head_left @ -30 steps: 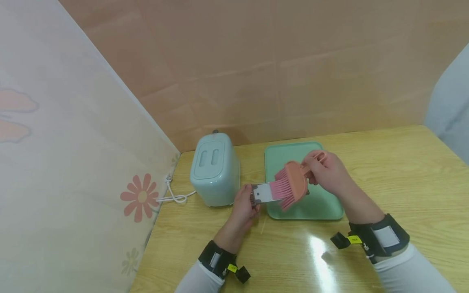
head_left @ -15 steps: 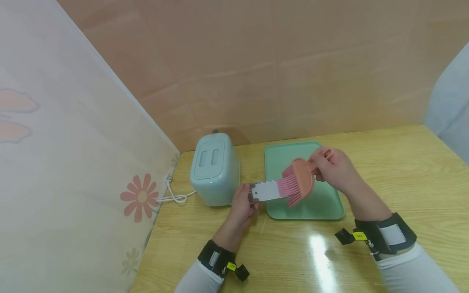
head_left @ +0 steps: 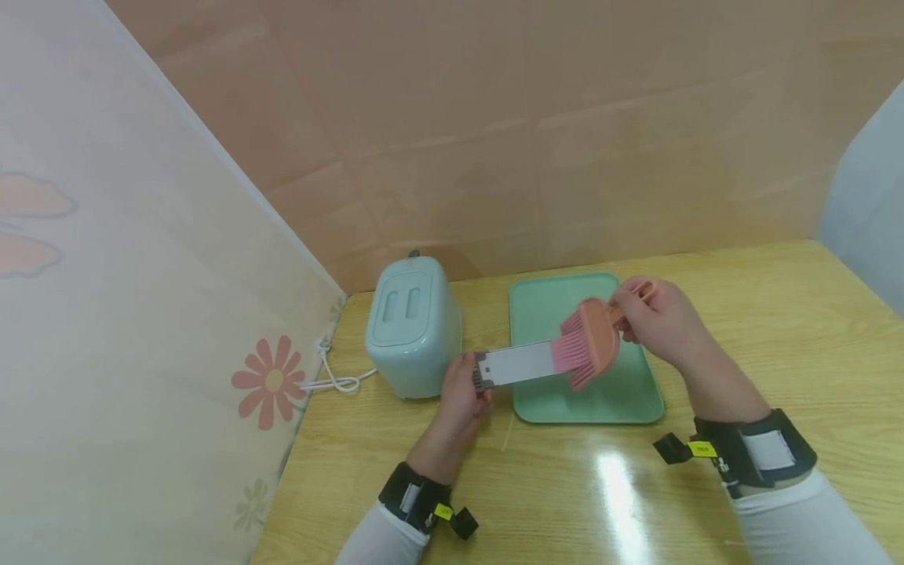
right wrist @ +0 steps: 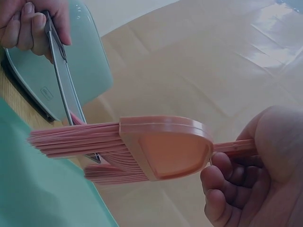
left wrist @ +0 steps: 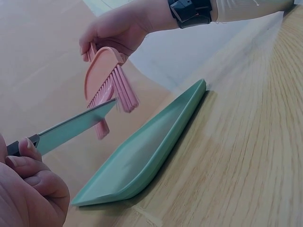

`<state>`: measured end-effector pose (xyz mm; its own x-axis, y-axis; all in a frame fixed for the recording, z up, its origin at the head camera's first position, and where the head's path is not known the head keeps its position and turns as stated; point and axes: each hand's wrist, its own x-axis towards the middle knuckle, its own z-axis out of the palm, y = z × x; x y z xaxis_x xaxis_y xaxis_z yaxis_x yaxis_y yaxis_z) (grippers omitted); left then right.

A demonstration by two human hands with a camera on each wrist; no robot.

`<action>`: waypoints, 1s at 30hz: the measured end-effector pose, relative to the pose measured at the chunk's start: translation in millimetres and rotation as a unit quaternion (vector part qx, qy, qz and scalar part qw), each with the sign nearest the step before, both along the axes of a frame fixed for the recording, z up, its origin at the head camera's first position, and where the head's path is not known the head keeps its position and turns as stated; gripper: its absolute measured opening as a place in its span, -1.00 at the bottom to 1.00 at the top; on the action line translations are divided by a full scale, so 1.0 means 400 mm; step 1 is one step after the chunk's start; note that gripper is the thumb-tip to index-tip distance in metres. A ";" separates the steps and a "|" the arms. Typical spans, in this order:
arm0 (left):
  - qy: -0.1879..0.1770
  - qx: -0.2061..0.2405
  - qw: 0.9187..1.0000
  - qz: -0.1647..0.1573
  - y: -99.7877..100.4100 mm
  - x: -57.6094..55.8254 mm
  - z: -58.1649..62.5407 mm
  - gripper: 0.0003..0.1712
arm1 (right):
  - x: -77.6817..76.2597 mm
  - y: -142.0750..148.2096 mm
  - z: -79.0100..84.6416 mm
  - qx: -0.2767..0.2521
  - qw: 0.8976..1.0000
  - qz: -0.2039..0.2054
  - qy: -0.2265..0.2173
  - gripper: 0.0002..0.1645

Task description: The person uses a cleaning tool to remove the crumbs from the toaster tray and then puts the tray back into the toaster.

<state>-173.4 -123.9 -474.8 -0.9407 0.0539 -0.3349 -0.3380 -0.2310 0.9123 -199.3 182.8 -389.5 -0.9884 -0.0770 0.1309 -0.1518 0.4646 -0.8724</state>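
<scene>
My left hand [head_left: 461, 394] grips the dark end of a crumb tray [head_left: 519, 364], a long thin metal plate held out over the green tray [head_left: 589, 404]. By its looped handle, my right hand [head_left: 657, 318] pinches a small hand brush [head_left: 602, 336] with a peach head and pink bristles. In the left wrist view the bristles [left wrist: 125, 92] straddle the far end of the plate. Seen from the right wrist, the brush head [right wrist: 165, 146] faces the camera and its bristles hide part of the plate's tip.
A pale blue-green toaster [head_left: 417, 337] with a lid stands left of the green tray, close to my left hand. Its white cord [head_left: 346, 382] runs to the patterned wall [head_left: 176, 329]. A beige sheet [head_left: 565, 157] rises behind the wooden table [head_left: 763, 329].
The brush and my right hand have moved right and slightly away along the crumb tray towards its far end, uncovering more metal. My left hand has shifted slightly left.
</scene>
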 end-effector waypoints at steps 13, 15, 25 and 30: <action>0.002 -0.001 1.000 0.000 -0.003 0.000 0.004 -0.56 | 0.008 0.017 0.012 0.003 1.000 -0.006 -0.004 -0.53; 0.003 -0.002 1.000 -0.002 -0.003 0.000 0.004 -0.55 | 0.009 0.018 0.013 0.001 1.000 -0.006 -0.001 -0.54; -0.002 -0.018 1.000 0.002 -0.005 0.000 -0.001 -0.55 | 0.005 0.022 0.011 0.003 1.000 -0.005 0.013 -0.55; 0.002 -0.022 1.000 0.002 -0.006 0.001 -0.002 -0.59 | -0.001 0.025 0.009 -0.001 1.000 -0.009 0.020 -0.55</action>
